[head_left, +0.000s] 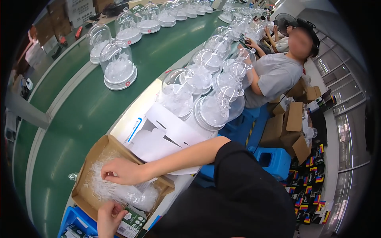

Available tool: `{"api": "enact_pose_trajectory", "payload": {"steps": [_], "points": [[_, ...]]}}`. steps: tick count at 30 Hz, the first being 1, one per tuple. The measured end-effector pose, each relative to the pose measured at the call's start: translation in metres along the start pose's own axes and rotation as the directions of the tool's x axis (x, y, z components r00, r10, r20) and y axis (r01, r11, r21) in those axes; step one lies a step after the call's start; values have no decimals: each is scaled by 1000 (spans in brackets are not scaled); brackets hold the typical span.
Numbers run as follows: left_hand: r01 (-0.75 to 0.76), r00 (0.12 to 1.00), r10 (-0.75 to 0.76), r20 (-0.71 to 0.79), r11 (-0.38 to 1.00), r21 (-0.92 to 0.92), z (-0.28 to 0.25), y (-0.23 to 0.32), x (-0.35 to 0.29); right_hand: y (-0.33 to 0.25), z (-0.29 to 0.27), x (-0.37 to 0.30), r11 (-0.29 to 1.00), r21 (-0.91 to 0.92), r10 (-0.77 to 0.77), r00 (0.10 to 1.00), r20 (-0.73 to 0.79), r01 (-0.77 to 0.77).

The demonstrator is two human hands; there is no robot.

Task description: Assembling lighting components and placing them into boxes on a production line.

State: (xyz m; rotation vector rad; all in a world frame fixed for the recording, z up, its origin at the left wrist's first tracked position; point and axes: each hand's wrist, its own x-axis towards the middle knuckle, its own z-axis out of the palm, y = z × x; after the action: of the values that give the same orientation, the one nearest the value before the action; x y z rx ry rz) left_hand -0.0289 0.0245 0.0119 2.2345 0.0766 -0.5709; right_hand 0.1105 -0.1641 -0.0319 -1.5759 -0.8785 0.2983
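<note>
An open cardboard box [81, 186] holds a tangled heap of thin, clear plastic strands [99, 180] and a crinkled clear plastic wrap [145, 198]. My right hand [125, 171] reaches over the heap, its thumb and fingers closed in a pinch among the strands. Closer to me, at the box's lower side, my left hand [109, 218] has its fingers curled against the thumb. Whatever the left fingers hold is too small to make out. A small green and white carton [134, 223] lies right beside that hand.
White cut cardboard sheets [168, 139] lie beyond the box. Clear glass domes on white bases [174, 99] crowd the bench; another row [119, 69] stands on the green conveyor [71, 127]. A blue crate [75, 222] sits lower left. Co-workers [276, 71] sit farther along, near blue stools [274, 162].
</note>
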Motion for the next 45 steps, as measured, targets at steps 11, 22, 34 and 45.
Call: {"api": "enact_pose_trajectory", "payload": {"steps": [11, 22, 34, 45], "points": [[-16, 993, 28, 117, 994, -109, -4, -8, -2, -3, 4, 4, 998, 55, -6, 1000, -20, 7], [147, 973, -93, 213, 956, -253, -13, -22, -4, -15, -7, 3, 984, 177, 35, 999, -22, -30], [-57, 993, 15, -120, 935, -350, -26, -60, -9, -11, -4, 3, 979, 203, 34, 997, -65, -20], [-91, 972, -13, -237, 902, -423, -25, -29, -2, -17, -5, 1, 973, 227, 55, 998, -6, -52]]}}
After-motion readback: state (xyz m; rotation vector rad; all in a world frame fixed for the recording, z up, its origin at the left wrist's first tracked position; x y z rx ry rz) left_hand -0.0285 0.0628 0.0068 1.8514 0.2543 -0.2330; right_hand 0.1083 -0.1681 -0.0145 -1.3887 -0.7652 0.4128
